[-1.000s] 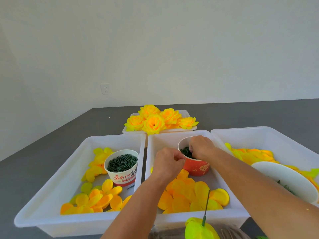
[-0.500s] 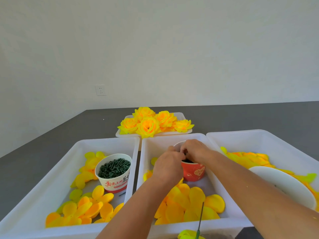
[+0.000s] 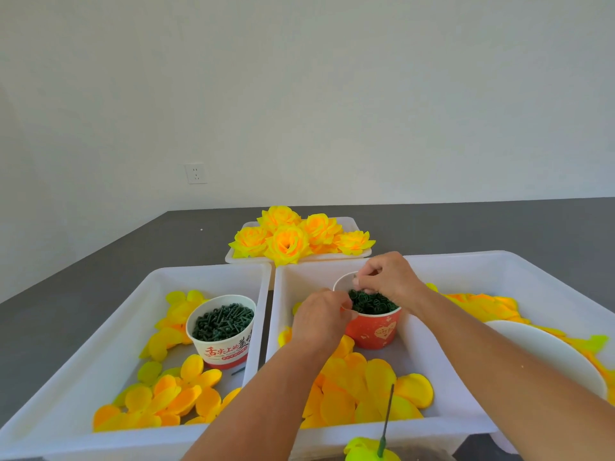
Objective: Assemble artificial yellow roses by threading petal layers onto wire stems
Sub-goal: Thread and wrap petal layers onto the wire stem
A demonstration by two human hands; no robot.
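Hands over the red paper cup (image 3: 374,331), which serves as landmark, standing in the middle white bin (image 3: 442,367). Cup holds small dark green rings (image 3: 372,301), filled near to the rim. Right hand (image 3: 389,281) above the cup's far side, fingers curled downward, fingertips (image 3: 364,289) gathered just at the ring pile; whether they pinch a ring, cannot tell. Left hand (image 3: 321,322) at the cup's near-left rim, fingers curled inward with tips against the rim; whether they hold anything is hidden by the back of the hand. Loose yellow-orange petal layers (image 3: 362,390) heaped on the bin floor in front of the cup, some running under the left forearm. Nearer than those, at the lower frame edge, thin green wire stem (image 3: 387,417) standing upright out of a yellow-green petal piece (image 3: 361,454). Left of the cup, second white bin (image 3: 100,344) with a white printed cup (image 3: 223,341) full of dark green pegs (image 3: 223,319), flat petal layers (image 3: 173,397) scattered around it. Right of the cup, third bin (image 3: 532,271) with more yellow petals (image 3: 482,304) and a white bowl (image 3: 545,354). Beyond the cup, shallow white tray (image 3: 352,224) carrying finished yellow roses (image 3: 288,242). All on a dark grey table (image 3: 499,227); wall socket (image 3: 195,173) on the white wall, far left of the cup.
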